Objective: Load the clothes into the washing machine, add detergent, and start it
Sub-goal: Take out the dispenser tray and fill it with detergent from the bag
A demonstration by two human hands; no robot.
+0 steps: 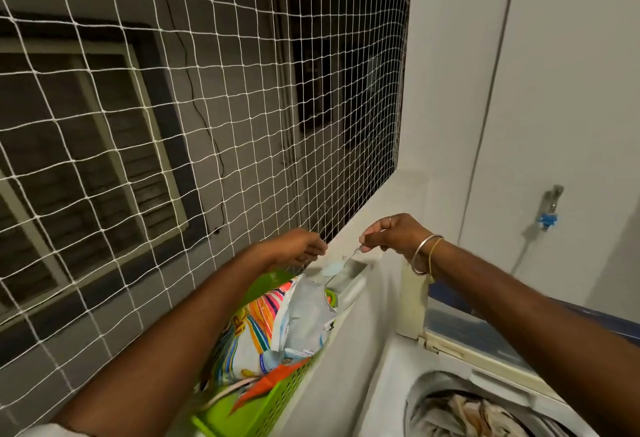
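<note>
Heaping with pale blue detergent powder [329, 269], the small metal spoon [353, 253] slopes down-left from the right hand [394, 235], which pinches its handle, with the bowl just over the white washer's open detergent drawer [357, 268]. The left hand [304, 247], fingers curled, hovers just beside the bowl; whether it holds anything I cannot tell. Below right, crumpled clothes [464, 412] lie in the drum [415, 398].

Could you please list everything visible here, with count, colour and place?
net: one, white, across the opening on the left.
washing machine: one, white, lower right.
clothes: a pile, pale, in its drum.
basket: one, green, lower left beside the washing machine.
detergent bag: one, multicoloured, open, in the basket.
tap: one, metal with blue fitting, right wall.
spoon: one, metal, holding pale blue powder, centre.
bangles: two, silver and gold, right wrist.
left hand: one, by the net, grip unclear.
right hand: one, pinching the spoon's handle.
</note>
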